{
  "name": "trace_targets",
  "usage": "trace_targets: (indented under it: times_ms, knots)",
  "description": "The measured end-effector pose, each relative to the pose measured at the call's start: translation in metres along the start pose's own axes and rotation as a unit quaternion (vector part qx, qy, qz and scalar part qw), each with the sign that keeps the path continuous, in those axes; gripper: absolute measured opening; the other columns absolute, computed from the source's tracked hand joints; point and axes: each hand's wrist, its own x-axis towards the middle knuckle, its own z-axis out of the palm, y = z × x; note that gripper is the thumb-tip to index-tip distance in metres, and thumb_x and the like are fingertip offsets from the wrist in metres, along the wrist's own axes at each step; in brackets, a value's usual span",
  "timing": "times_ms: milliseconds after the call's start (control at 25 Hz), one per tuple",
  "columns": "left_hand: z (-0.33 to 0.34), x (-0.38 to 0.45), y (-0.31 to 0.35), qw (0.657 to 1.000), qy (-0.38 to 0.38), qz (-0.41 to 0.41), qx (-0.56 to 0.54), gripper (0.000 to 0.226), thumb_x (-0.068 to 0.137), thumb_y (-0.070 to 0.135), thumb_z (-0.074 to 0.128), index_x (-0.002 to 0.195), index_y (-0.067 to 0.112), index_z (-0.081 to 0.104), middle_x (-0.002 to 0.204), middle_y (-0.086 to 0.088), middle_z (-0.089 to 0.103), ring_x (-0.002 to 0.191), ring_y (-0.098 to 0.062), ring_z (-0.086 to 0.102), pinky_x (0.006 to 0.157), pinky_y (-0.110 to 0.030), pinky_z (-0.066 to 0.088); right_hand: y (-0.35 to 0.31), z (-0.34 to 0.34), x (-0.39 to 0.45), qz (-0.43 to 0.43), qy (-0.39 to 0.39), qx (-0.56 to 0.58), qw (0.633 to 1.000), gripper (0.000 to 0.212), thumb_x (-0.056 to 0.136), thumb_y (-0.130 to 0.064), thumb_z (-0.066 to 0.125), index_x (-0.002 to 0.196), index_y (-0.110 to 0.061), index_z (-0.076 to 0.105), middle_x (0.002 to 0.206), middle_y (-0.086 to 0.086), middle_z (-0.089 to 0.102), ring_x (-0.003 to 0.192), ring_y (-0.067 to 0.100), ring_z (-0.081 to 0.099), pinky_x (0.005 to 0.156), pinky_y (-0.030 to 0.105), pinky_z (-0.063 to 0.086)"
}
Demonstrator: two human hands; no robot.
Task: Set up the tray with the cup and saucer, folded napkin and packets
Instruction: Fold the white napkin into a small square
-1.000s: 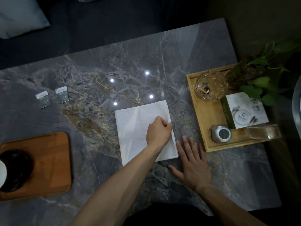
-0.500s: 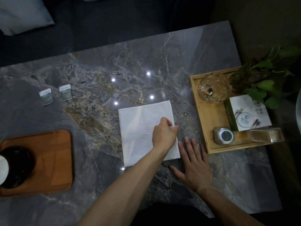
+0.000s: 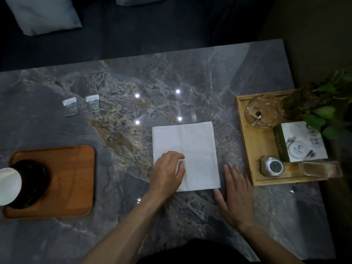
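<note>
Flat on the grey marble table, white rectangular paper napkin, long axis running away from the body. Left hand pinching its near-left part; right hand spread flat just beside the near-right corner.

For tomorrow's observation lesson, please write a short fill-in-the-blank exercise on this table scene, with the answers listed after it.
1. The left hand pinches the white cloth napkin near its ____ edge.
2. The right hand lies flat on the grey marble table, just ____ of the napkin.
3. ____ small grey-green packets lie on the table.
4. The dark cup stands on the rounded ____ wooden tray.

Answers: left; right; Two; brown
</note>
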Motion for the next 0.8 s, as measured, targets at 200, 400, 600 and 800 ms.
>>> trace_targets:
  times_ms: [200,400,600,800]
  knots:
    - [0.015,-0.004,-0.018,0.989,-0.062,0.064,0.119,0.041,0.092,0.015,0.052,0.13,0.002,0.053,0.138,-0.02,0.053,0.134,-0.034,0.044,0.114,-0.046,0.034,-0.066,0.009,0.059,-0.089,0.002,-0.025,0.996,0.057,0.099,-0.034,0.035,0.152,-0.017,0.023,0.161,0.008,0.023,0.15,0.027,0.013,0.118,0.054,0.013]
    - [0.03,0.006,-0.018,0.978,-0.127,0.035,0.163,0.053,0.097,0.021,0.037,0.146,0.002,0.034,0.155,-0.017,0.033,0.145,-0.029,0.027,0.119,-0.046,0.023,-0.064,0.029,0.093,-0.138,-0.066,-0.117,0.981,0.058,0.098,-0.03,0.031,0.153,-0.012,0.024,0.161,0.009,0.025,0.15,0.029,0.012,0.119,0.051,0.008]
    - [0.034,0.007,-0.035,0.975,-0.125,0.006,0.181,0.062,0.098,0.036,0.032,0.152,0.009,0.02,0.161,-0.012,0.015,0.15,-0.023,0.011,0.122,-0.043,0.011,-0.057,0.04,0.094,-0.125,-0.065,-0.129,0.982,0.063,0.101,-0.046,0.022,0.156,-0.016,0.011,0.165,0.006,0.008,0.152,0.024,0.003,0.121,0.05,0.006]
    - [0.02,0.024,-0.058,0.97,-0.111,-0.06,0.209,0.074,0.095,0.047,0.03,0.154,0.007,0.009,0.162,-0.016,0.005,0.15,-0.026,0.0,0.121,-0.043,0.008,-0.058,0.038,0.095,-0.115,-0.072,-0.152,0.979,0.074,0.096,-0.058,0.026,0.156,-0.018,0.008,0.165,0.009,0.002,0.152,0.026,-0.001,0.121,0.053,0.006]
